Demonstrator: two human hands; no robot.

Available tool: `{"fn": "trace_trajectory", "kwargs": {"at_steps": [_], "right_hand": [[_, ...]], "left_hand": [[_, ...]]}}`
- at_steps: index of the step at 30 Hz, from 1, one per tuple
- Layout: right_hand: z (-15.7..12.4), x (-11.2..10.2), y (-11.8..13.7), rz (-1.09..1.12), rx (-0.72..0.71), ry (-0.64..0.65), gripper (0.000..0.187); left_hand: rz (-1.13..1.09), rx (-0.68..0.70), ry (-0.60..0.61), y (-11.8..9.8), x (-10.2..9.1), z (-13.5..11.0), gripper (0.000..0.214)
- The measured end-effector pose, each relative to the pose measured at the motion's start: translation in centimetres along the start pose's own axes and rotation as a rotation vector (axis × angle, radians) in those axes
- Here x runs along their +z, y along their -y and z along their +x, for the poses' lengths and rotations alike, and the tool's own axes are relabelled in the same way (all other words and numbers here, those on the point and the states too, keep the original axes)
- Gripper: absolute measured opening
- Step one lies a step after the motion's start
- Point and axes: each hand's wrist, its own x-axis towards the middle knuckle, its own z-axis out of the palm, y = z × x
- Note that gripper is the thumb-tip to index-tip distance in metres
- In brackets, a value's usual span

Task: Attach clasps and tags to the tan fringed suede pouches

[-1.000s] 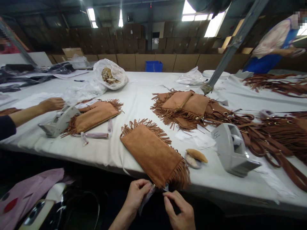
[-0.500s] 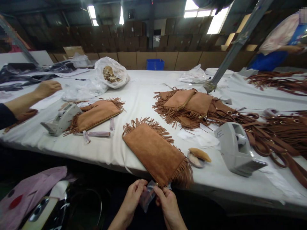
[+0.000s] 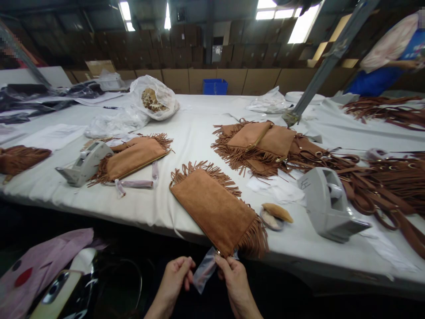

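Tan suede fringed pouch [image 3: 212,210] lies flat on the near edge of the table, its near corner jutting just past the rim to where both hands meet below it. The right hand [image 3: 234,277] has thumb and fingers pressed together at that corner, pinching the upper end of a clear plastic strip [image 3: 204,270]. The left hand [image 3: 174,277], fingers curled in, nips the strip's lower end. The pouch rests on a long table covered in white cloth [image 3: 195,133], in a dim storeroom with stacked brown cardboard boxes [image 3: 259,82] and a blue plastic bin [image 3: 215,86] along the back wall. Just right of the pouch sits a small round dish with a tan pad [image 3: 275,216], then a grey tape dispenser [image 3: 327,206]. Beyond lie a pile of matching fringed pouches [image 3: 259,141] and a tangle of brown leather straps [image 3: 375,181]. To the left are another tan pouch [image 3: 133,159] and a second grey dispenser [image 3: 84,161], with a white plastic bag [image 3: 154,97] farther back. Nothing covers the pouch. Its long axis runs diagonally from far left to near right, with fringe along the far long edge and the right short end.
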Motion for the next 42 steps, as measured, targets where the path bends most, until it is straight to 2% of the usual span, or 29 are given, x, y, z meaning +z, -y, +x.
{"fn": "trace_trajectory", "kwargs": {"at_steps": [2,3,4,7,8,10,13,16,20,26,31,34,38,42], "right_hand": [[0.0,0.1,0.0,0.017,0.008,0.003,0.049],[0.0,0.1,0.1,0.017,0.011,0.004,0.049],[-0.1,0.0,0.2,0.011,0.013,0.001,0.049],[-0.1,-0.2,0.6,-0.028,-0.003,0.004,0.048],[-0.1,-0.3,0.8,-0.040,-0.013,0.012,0.048],[-0.2,-0.4,1.1,-0.046,-0.031,0.024,0.046],[-0.4,-0.5,1.4,-0.024,-0.035,-0.003,0.043],[-0.5,-0.3,1.5,0.002,0.006,-0.027,0.039],[-0.5,-0.1,1.7,0.033,0.038,0.010,0.038],[-0.6,-0.2,1.9,0.077,0.027,0.015,0.035],[-0.5,-0.1,1.4,0.079,0.039,0.026,0.032],[-0.3,0.0,1.4,0.071,0.046,0.007,0.030],[-0.3,0.4,1.6,0.055,0.061,-0.027,0.029],[-0.4,0.5,1.7,0.038,0.074,-0.042,0.031]], "left_hand": [[-0.020,-0.005,-0.096,-0.7,-0.9,-0.1,0.057],[-0.035,-0.003,-0.082,-1.3,-0.8,-0.2,0.056],[-0.041,0.009,-0.019,-2.1,-0.5,-0.3,0.054],[0.022,0.065,0.307,-4.3,1.9,-0.6,0.054],[0.042,0.082,0.380,-4.8,2.8,-0.6,0.056],[0.053,0.107,0.433,-5.1,4.4,-0.5,0.057],[0.031,0.130,0.387,-4.5,5.5,-0.3,0.056],[0.006,0.167,0.315,-3.4,5.5,-0.2,0.055],[0.012,0.203,0.221,-2.7,5.4,-0.3,0.053],[-0.136,0.128,0.190,-2.5,5.7,-0.7,0.044],[-0.276,-0.002,0.099,-2.1,6.4,-1.0,0.044],[-0.223,0.081,0.017,-1.8,6.8,-1.3,0.044],[-0.015,0.249,-0.078,-1.6,7.0,-1.7,0.044],[0.161,0.415,-0.114,-1.6,6.9,-2.4,0.039]]}}
